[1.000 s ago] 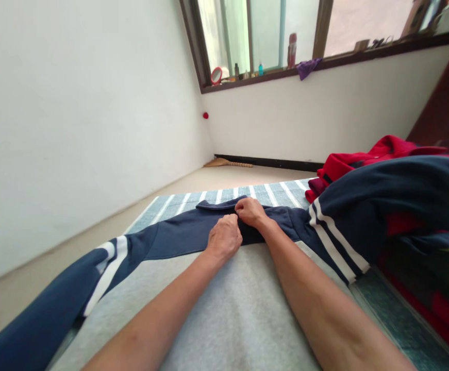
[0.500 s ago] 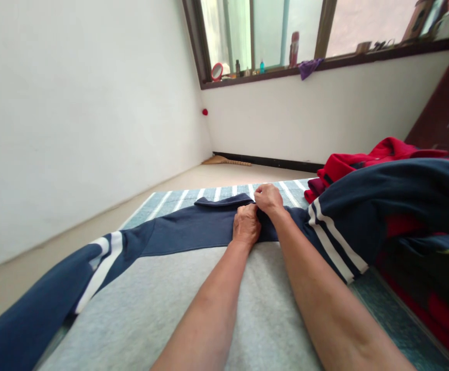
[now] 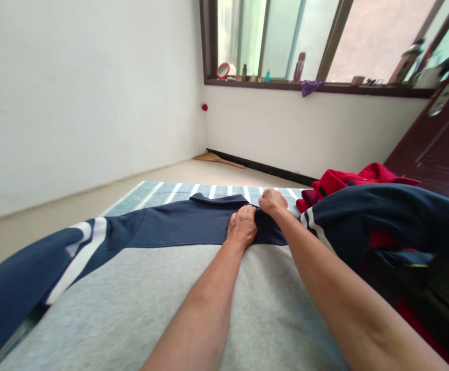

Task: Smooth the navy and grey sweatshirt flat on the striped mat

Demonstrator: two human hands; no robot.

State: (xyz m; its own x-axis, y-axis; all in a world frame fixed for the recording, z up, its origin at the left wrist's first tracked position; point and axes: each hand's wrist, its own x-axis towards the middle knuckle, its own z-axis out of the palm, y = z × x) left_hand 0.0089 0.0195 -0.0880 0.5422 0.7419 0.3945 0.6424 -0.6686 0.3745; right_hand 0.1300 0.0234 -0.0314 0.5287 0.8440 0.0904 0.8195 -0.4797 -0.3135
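Head view: both hands are shifted to the right along the navy yoke

A striped mat [image 3: 158, 190] is spread on the floor, and a grey-and-navy sweatshirt [image 3: 193, 288] is laid flat on it, its grey body nearest the camera and its navy yoke farther away. One sleeve is stretched out to the left; the other is draped over a pile of red and navy clothes [image 3: 382, 216] at the right edge of the mat.

Compared with one second ago, the sweatshirt itself is hardly displaced, but the whole picture is turned, so the window frame is now seen more level. Within this, both hands are moved a little to the right, past the right end of the collar [image 3: 216, 198], and they are kept side by side, touching.

The left hand [image 3: 242, 226] is set knuckles up on the navy cloth with the fingers bent under, closed on the fabric as far as can be judged. The right hand [image 3: 272, 202] is clenched on a fold of the same cloth just behind it.

It is judged that the work is now concentrated at the shoulder beside the collar, while the grey body is left untouched.
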